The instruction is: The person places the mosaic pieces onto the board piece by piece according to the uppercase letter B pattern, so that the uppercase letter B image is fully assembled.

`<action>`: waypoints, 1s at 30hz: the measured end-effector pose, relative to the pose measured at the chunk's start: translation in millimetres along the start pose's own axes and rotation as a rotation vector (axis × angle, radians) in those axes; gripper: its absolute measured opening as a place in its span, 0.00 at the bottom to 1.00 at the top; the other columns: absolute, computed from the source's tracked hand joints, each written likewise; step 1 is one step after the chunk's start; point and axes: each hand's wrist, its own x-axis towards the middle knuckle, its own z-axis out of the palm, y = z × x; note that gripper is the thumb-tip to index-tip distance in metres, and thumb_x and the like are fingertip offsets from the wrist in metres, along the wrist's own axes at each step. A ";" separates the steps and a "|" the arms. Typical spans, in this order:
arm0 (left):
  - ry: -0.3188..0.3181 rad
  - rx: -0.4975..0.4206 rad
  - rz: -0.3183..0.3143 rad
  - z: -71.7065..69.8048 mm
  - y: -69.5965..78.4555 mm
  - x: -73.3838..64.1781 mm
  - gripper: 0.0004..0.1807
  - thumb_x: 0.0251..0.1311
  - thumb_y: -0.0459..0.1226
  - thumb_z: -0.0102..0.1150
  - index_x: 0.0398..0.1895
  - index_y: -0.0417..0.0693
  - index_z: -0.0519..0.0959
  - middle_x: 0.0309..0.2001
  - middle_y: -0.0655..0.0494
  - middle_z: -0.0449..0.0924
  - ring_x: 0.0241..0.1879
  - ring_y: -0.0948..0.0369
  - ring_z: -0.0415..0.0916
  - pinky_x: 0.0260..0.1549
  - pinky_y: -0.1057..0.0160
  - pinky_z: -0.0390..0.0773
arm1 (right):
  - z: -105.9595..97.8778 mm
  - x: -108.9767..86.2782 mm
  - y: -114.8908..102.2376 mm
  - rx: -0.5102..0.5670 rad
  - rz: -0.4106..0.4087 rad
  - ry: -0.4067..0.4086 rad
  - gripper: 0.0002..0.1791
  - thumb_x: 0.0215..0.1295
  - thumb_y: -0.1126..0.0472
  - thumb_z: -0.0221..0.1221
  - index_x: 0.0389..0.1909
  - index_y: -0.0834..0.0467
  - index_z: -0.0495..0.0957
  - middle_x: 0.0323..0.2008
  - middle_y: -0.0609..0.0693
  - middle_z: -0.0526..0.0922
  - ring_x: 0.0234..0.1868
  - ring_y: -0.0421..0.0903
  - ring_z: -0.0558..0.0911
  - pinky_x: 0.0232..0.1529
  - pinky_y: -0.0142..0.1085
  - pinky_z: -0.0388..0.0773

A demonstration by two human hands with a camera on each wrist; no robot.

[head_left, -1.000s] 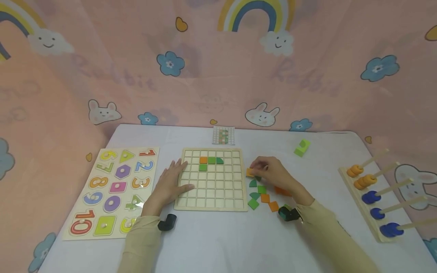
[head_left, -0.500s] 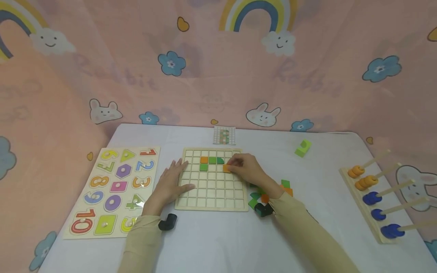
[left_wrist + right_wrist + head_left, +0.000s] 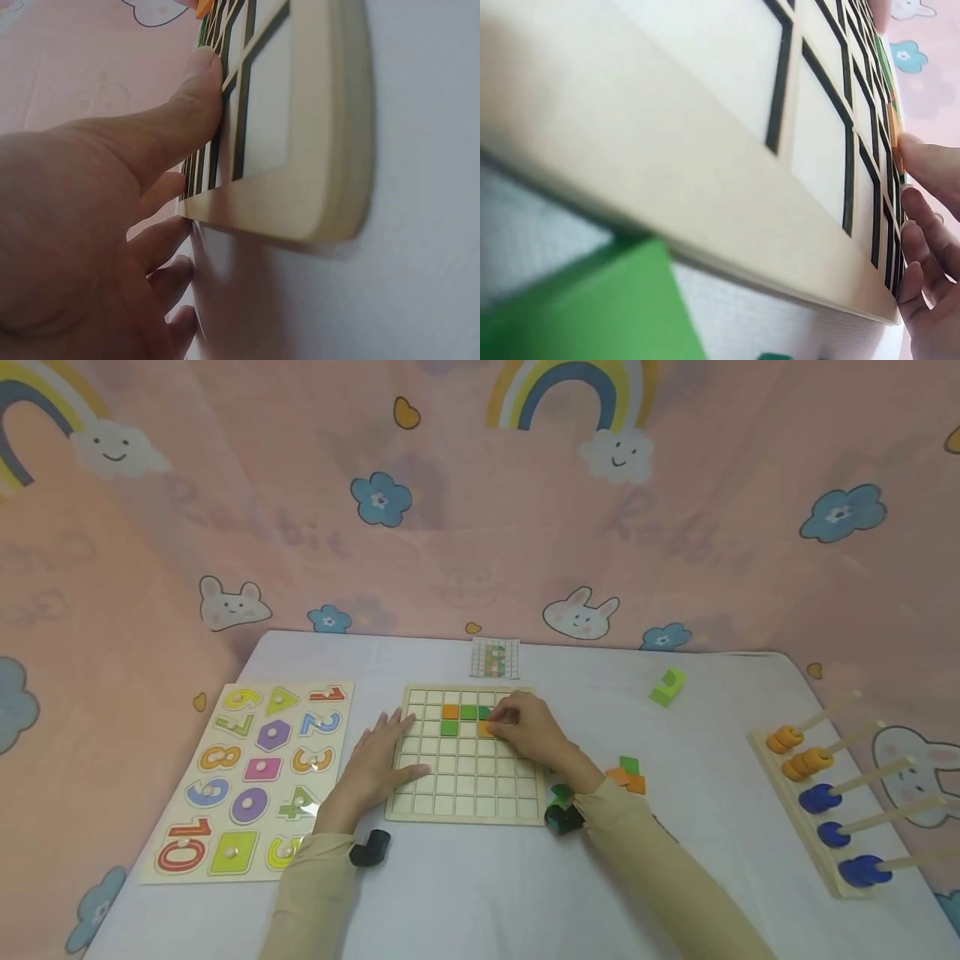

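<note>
On the table, a wooden grid board (image 3: 465, 786) holds an orange square tile (image 3: 450, 712), two green square tiles and a dark green curved tile (image 3: 483, 712). My left hand (image 3: 369, 768) rests spread on the board's left edge; in the left wrist view its thumb (image 3: 196, 94) lies over the frame. With my right hand (image 3: 534, 729) I pinch another orange square tile (image 3: 485, 729) over a cell below the curved tile. The right wrist view has the thumb touching that orange tile (image 3: 895, 135) at the grid; the fingers partly cover it.
Loose green and orange tiles (image 3: 628, 766) lie right of the board, some under my right forearm. A small pattern card (image 3: 495, 658) is behind the board. A number puzzle (image 3: 262, 768) lies left, a peg stacker (image 3: 810, 814) right, a light green block (image 3: 667, 687) at back right.
My right hand has carried the orange square tile leftward from the loose pile onto the board, ending beneath the curved tile. The left hand has stayed on the board's edge.
</note>
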 end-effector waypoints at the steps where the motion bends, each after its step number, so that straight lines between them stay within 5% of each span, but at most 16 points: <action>1: 0.000 0.002 0.000 -0.1 0.0 -0.2 0.51 0.63 0.47 0.74 0.85 0.49 0.58 0.87 0.48 0.45 0.88 0.47 0.34 0.87 0.45 0.34 | 0.8 0.2 -0.1 -0.005 0.002 0.004 0.04 0.67 0.62 0.72 0.39 0.58 0.90 0.38 0.52 0.85 0.39 0.46 0.76 0.42 0.34 0.74; 13: -0.003 0.001 0.003 -0.3 1.2 -1.3 0.51 0.64 0.47 0.74 0.85 0.49 0.57 0.87 0.47 0.45 0.88 0.47 0.34 0.87 0.44 0.34 | 2.5 -0.9 -1.0 -0.006 0.037 0.000 0.04 0.67 0.62 0.71 0.40 0.57 0.89 0.43 0.52 0.83 0.44 0.48 0.76 0.48 0.37 0.75; 21: -0.002 0.011 0.004 -0.1 0.7 -0.8 0.51 0.64 0.47 0.74 0.85 0.49 0.57 0.87 0.48 0.44 0.88 0.47 0.34 0.87 0.44 0.34 | -9.7 -14.0 3.5 0.018 0.016 -0.008 0.04 0.68 0.64 0.70 0.41 0.59 0.89 0.47 0.55 0.87 0.56 0.55 0.81 0.65 0.53 0.80; 27: 0.002 0.017 0.008 -1.1 1.4 -1.1 0.51 0.63 0.47 0.74 0.85 0.48 0.57 0.87 0.47 0.45 0.88 0.47 0.34 0.87 0.44 0.35 | -27.8 -26.9 22.1 0.004 0.012 0.007 0.06 0.67 0.66 0.69 0.43 0.60 0.89 0.47 0.57 0.86 0.50 0.54 0.79 0.57 0.49 0.78; 30: 0.002 0.020 0.009 -1.5 1.7 -1.4 0.51 0.63 0.47 0.74 0.85 0.48 0.58 0.87 0.47 0.45 0.87 0.46 0.34 0.87 0.44 0.35 | -37.7 -35.0 33.4 -0.002 0.033 0.002 0.08 0.69 0.65 0.68 0.46 0.59 0.88 0.49 0.57 0.85 0.53 0.54 0.80 0.60 0.51 0.79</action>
